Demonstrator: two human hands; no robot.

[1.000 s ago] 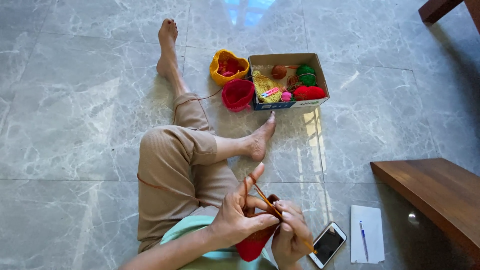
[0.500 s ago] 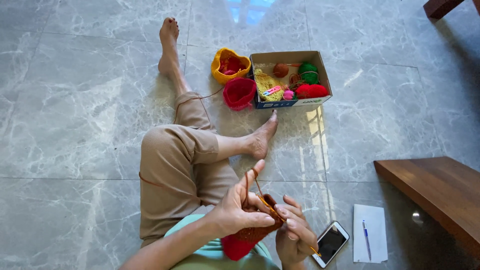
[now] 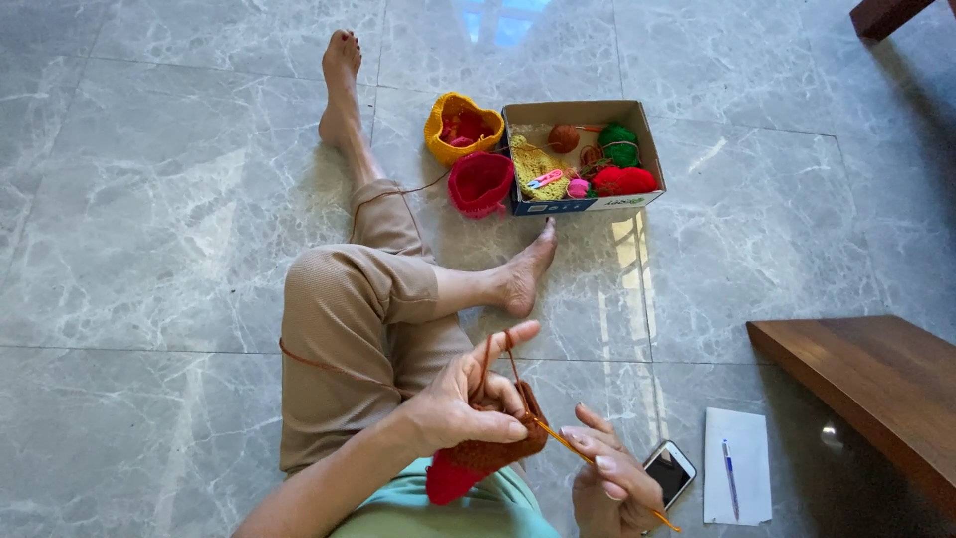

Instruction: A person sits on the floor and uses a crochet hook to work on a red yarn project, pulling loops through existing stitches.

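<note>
crochet hook (image 3: 588, 463) angled down-right, tip up-left

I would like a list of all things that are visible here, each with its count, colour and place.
crochet piece: 1, red-brown, in left hand
hook: 1, orange, in right hand
yarn strand: 1, brown, over the knee
box: 1, cardboard, on floor ahead
yarn balls: several, red, green, brown, in box
baskets: 2, yellow and red, left of box
phone: 1, white-edged, floor at right
paper: 1, white, beside phone
pen: 1, blue, on paper
bench: 1, brown wood, right
left hand: pinches crochet piece
right hand: grips hook
</note>
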